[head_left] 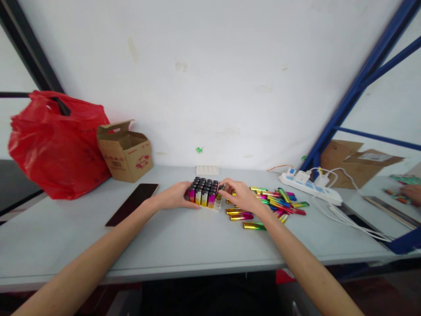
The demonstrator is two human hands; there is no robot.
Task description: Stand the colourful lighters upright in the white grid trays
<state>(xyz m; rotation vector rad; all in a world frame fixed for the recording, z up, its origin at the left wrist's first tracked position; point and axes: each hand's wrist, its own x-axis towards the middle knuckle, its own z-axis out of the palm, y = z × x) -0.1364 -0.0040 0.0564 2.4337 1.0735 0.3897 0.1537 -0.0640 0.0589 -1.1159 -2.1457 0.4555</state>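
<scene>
Several lighters (pixel 204 193) with black tops and shiny pink, yellow and silver bodies stand upright in tight rows in a clear tray (pixel 217 208). My left hand (pixel 179 196) grips the left side of this block, thumb low at the front. At the block's right edge my right hand (pixel 238 193) is closed in a pinch on a yellowish lighter (pixel 218 198), its top partly hidden by my fingers. Loose metallic, coloured lighter sleeves (pixel 241 217) lie scattered beside and behind my right hand; the forearm covers some of them.
A white slotted tray (pixel 207 170) lies by the wall. To the left are a dark tablet-like slab (pixel 133 204), an open cardboard box (pixel 126 153) and a red plastic bag (pixel 62 145). A power strip (pixel 311 188) with cables stands right. Another person's hand (pixel 411 192) shows far right.
</scene>
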